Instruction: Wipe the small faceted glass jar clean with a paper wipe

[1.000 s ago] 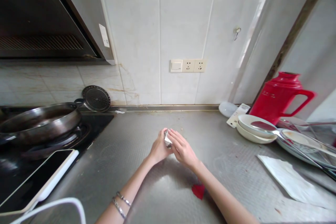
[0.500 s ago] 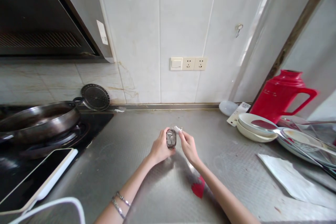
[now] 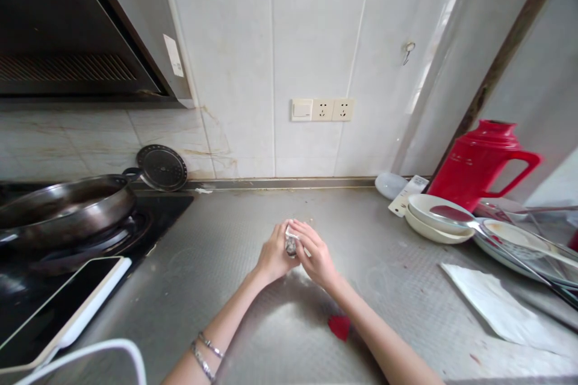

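Over the middle of the metal counter, my left hand (image 3: 274, 257) is wrapped round a small, shiny, see-through grey jar (image 3: 291, 246), its rounded end towards me. My right hand (image 3: 316, 252) closes over the jar from the right, fingers pressing a thin white piece (image 3: 292, 233), like tissue or film, against its upper side. Fingers hide most of the jar, so its contents cannot be made out. A small red piece (image 3: 338, 327) lies on the counter beside my right forearm.
On the left, a pan (image 3: 76, 207) sits on the black stove, with a phone (image 3: 67, 304) and white cable (image 3: 103, 344) in front. At right are a red thermos flask (image 3: 474, 162), stacked bowls (image 3: 433, 231), a ladle (image 3: 510, 246) and a white paper sheet (image 3: 492, 301).
My right hand has moved left, from beside the jar onto it, bringing the white piece against its upper side. My left hand keeps its hold. The view has shifted slightly.
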